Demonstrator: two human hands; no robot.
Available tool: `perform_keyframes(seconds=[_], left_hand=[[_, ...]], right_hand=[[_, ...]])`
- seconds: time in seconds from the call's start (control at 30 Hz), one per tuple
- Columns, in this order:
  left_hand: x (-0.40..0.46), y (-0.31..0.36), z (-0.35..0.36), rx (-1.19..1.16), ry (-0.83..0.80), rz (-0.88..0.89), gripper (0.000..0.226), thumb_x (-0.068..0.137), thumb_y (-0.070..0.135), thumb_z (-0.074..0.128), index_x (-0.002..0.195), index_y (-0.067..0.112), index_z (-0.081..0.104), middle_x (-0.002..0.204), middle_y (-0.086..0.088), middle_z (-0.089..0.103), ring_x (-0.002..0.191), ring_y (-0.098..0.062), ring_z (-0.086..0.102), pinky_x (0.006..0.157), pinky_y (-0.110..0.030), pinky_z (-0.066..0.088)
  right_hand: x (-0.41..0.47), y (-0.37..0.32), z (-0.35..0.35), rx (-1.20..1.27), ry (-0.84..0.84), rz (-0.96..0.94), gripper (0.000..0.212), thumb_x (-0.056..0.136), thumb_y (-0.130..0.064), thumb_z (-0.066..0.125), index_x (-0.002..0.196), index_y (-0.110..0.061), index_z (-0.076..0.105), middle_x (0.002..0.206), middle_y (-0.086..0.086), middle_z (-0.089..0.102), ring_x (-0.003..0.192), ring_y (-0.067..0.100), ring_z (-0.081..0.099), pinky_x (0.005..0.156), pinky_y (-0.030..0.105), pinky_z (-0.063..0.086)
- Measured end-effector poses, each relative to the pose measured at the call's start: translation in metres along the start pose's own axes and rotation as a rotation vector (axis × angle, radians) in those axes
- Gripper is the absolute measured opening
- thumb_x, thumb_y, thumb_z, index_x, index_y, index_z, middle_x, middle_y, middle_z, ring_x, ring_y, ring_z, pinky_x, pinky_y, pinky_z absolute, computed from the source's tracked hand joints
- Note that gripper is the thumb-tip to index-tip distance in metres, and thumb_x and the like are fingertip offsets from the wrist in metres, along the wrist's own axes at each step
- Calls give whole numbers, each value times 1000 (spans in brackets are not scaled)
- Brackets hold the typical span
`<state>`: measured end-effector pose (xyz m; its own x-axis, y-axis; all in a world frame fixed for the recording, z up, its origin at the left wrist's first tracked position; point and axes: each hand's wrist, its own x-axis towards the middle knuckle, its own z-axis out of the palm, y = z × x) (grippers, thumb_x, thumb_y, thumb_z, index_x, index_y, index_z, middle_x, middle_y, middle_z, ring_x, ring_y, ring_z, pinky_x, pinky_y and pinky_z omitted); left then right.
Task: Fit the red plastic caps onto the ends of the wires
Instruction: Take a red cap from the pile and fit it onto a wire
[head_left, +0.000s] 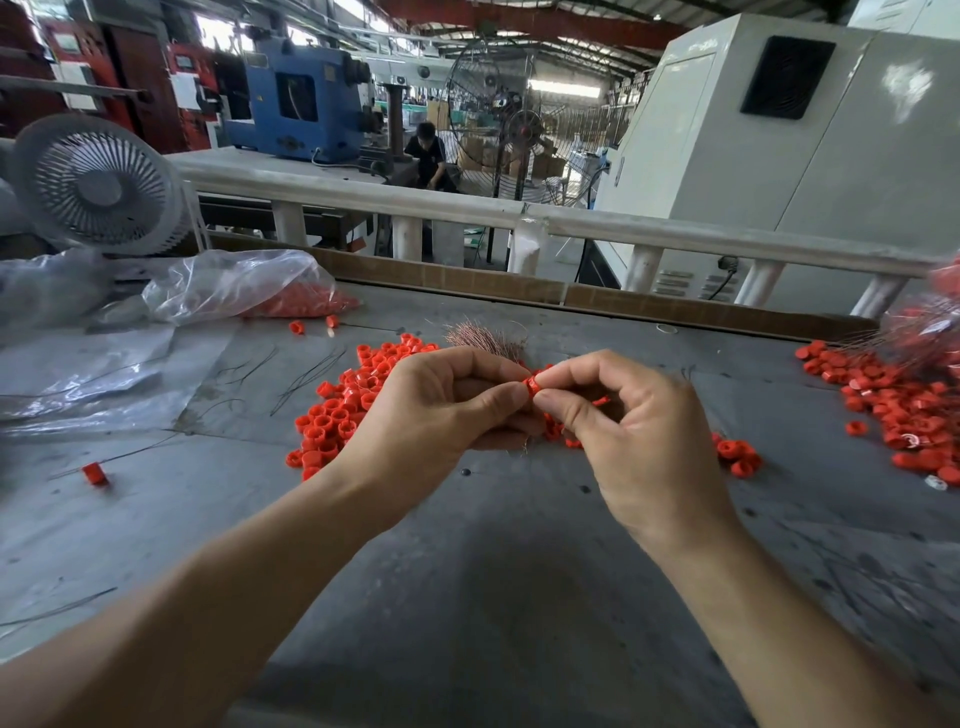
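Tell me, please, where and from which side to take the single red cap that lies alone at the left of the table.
Take the lone red cap by its round side wall, pinched between thumb and forefinger, coming from above. It seems to lie on its side, apart from the central pile of caps, so nothing crowds the grip. A thin wire runs close by; avoid catching it.

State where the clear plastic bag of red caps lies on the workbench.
In the head view, the plastic bag lies at the table's far left, beside the white fan.
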<state>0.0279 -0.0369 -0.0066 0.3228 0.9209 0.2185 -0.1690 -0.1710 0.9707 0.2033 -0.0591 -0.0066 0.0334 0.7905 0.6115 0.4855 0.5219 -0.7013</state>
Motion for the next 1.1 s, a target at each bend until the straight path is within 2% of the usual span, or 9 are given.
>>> perform_keyframes(seconds=[0.1, 0.2, 0.43, 0.6, 0.7, 0.77, 0.93, 1.1], left_hand=[[0, -1, 1, 32, 11, 14, 21, 87, 12, 69, 106, 3, 71, 93, -18, 78, 92, -33, 76, 82, -34, 63], [-1, -1, 1, 47, 18, 18, 17, 91, 7, 67, 106, 2, 70, 93, -18, 78, 92, -33, 76, 83, -35, 63], [-1, 0, 1, 7, 23, -1, 17, 92, 9, 66, 106, -1, 70, 94, -21, 77, 94, -35, 75, 84, -37, 63], [0, -2, 2, -159, 2, -88, 18, 85, 21, 70, 97, 8, 74, 92, -18, 75, 86, -25, 74, 75, -31, 61], [1, -3, 1, -214, -6, -125, 11, 84, 22, 71, 89, 14, 77, 90, -15, 74, 83, -22, 72, 73, -30, 61], [1, -3, 0, -236, -11, -148, 9, 83, 21, 72, 87, 15, 77, 90, -14, 73, 81, -22, 71, 73, -31, 61], [1, -1, 0, -252, -9, -193, 12, 81, 21, 74, 90, 11, 75, 92, -16, 71, 80, -21, 70, 69, -30, 60], [0, 2, 0, -292, -26, -214, 15, 91, 16, 66, 102, 6, 70, 92, -13, 71, 78, -19, 70, 65, -29, 60]], right_hand=[[0, -1, -1, -16, 1, -17, 16, 84, -12, 82, 87, -28, 78, 82, -14, 73, 83, 8, 70, 73, 16, 52], [1, -3, -1, -25, -6, -25, 15, 83, -9, 82, 87, -23, 80, 84, -12, 74, 87, 6, 70, 76, 14, 51], [0, -2, 0, -32, -1, -78, 15, 84, -9, 81, 90, -22, 80, 86, -13, 73, 88, 7, 70, 76, 14, 50], [0, -3, 3, -257, 33, -241, 17, 83, -10, 83, 97, -18, 77, 93, -9, 69, 88, 8, 65, 77, 22, 52], [-2, -6, 8, -369, 43, -263, 17, 84, -12, 82, 98, -18, 74, 94, -8, 66, 87, 12, 62, 75, 31, 52], [-3, -7, 12, -429, 62, -266, 17, 84, -12, 80, 97, -19, 72, 94, -8, 65, 88, 14, 61, 75, 31, 51], [-5, -8, 13, -446, 82, -255, 14, 86, -12, 78, 96, -18, 71, 93, -7, 65, 83, 13, 60, 70, 25, 47], [-4, -7, 13, -420, 87, -251, 13, 87, -11, 77, 97, -16, 70, 94, -7, 64, 85, 12, 60, 73, 26, 49]])
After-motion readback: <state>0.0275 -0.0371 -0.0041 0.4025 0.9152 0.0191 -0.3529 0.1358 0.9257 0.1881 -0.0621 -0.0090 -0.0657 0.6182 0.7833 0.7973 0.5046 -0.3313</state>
